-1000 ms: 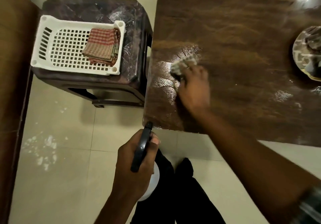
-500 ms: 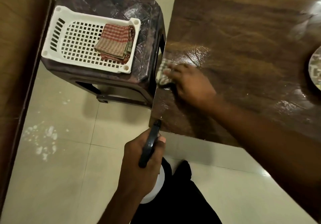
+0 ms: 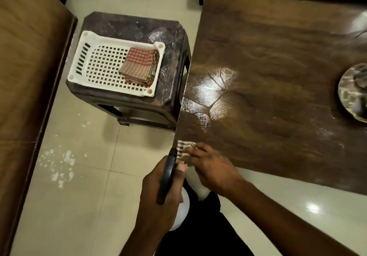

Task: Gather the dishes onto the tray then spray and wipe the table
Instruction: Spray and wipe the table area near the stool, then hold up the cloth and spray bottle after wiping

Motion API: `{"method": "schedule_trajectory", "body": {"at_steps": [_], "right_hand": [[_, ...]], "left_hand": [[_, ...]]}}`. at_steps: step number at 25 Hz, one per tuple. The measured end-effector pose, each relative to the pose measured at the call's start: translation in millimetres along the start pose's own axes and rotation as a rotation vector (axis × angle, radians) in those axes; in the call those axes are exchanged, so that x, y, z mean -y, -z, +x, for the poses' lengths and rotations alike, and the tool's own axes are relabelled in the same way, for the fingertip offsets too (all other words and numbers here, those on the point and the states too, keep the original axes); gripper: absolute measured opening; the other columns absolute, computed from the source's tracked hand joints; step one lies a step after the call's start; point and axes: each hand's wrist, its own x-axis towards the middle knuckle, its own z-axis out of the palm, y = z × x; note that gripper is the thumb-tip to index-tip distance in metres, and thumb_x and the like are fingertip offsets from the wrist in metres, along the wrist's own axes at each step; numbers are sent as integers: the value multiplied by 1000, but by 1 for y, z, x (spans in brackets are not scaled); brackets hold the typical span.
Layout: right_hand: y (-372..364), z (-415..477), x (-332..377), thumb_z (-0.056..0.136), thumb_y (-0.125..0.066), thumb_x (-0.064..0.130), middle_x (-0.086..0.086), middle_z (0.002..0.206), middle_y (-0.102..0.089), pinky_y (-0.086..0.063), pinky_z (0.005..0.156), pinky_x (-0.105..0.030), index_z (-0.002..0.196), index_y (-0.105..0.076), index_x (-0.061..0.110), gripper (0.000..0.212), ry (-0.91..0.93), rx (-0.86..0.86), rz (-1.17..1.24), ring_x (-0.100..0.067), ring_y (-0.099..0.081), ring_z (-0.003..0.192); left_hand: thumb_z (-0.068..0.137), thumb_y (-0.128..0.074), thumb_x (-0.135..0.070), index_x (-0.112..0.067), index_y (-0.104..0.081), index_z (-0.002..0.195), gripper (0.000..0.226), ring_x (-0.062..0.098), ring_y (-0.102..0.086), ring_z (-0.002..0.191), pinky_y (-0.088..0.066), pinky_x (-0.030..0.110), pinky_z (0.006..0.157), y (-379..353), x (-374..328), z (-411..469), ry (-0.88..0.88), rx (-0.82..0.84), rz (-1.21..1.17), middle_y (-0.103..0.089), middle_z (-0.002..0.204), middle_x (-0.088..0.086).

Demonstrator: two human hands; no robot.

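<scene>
Left hand (image 3: 158, 194): fingers and thumb are curled around the spray bottle (image 3: 181, 210) and clamp it at the neck. The black trigger head points far, toward the table edge. The white body of the bottle hangs below the hand, over the floor (image 3: 83, 206) and just near of the table's near-left corner.

Right hand (image 3: 210, 169): the fingers (image 3: 193, 153) are extended and lie flat on the wiping cloth (image 3: 182, 146), pressing it onto the table (image 3: 278, 61). The hand is blurred, so the thumb position cannot be determined.

Wiping cloth: checked, light and dark, located at the near-left corner of the table. Its left edge is at the table edge, just beside the nozzle of the spray bottle.

Table: dark wood grain. A wet, glossy patch (image 3: 214, 89) lies along the left edge, far of the cloth.

Plate (image 3: 351, 95): stands on the table at the right, partly cut off by the frame edge. Its contents cannot be identified.

Tray (image 3: 79, 65): white, perforated plastic, resting on a dark stool (image 3: 139, 27) just left of the table. Folded checked cloths (image 3: 141, 66) lie in its right end.

A brown wooden surface (image 3: 23, 61) occupies the left side. White specks (image 3: 57, 164) mark the floor beside it.
</scene>
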Motion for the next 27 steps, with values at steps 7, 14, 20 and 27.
{"method": "schedule_trajectory", "body": {"at_steps": [7,14,20,27], "right_hand": [[78,-93,51,100,-51,2,-15,125,-76,-57,98,-45,120,-76,19,36,-801,-440,1650,-24,-73,107],[169,-166,131,91,-72,20,-12,129,-76,-64,85,-40,135,-67,16,45,-694,-509,1766,-32,-71,121],[182,-205,192,83,-82,31,-11,126,-77,-59,90,-42,127,-74,21,45,-647,-500,1593,-31,-76,113],[189,-174,242,83,-78,17,-15,129,-75,-65,78,-34,119,-79,16,36,-638,-526,1765,-32,-75,113]], "left_hand": [[91,-60,-77,-45,-73,122,46,4,-74,106,-53,28,97,17,-84,-88,43,-112,-66,-77,113,-22],[88,-54,-63,-35,-76,118,47,-11,-64,97,-46,4,79,68,-152,-174,-46,-149,95,-71,105,-2],[88,-53,-71,-40,-78,118,50,19,-73,112,-55,49,105,135,-174,-219,-78,-266,69,-81,112,-9],[97,-59,-58,-24,-80,95,40,14,-68,47,-60,32,51,236,-183,-194,-156,-320,66,-78,72,-12]]}}
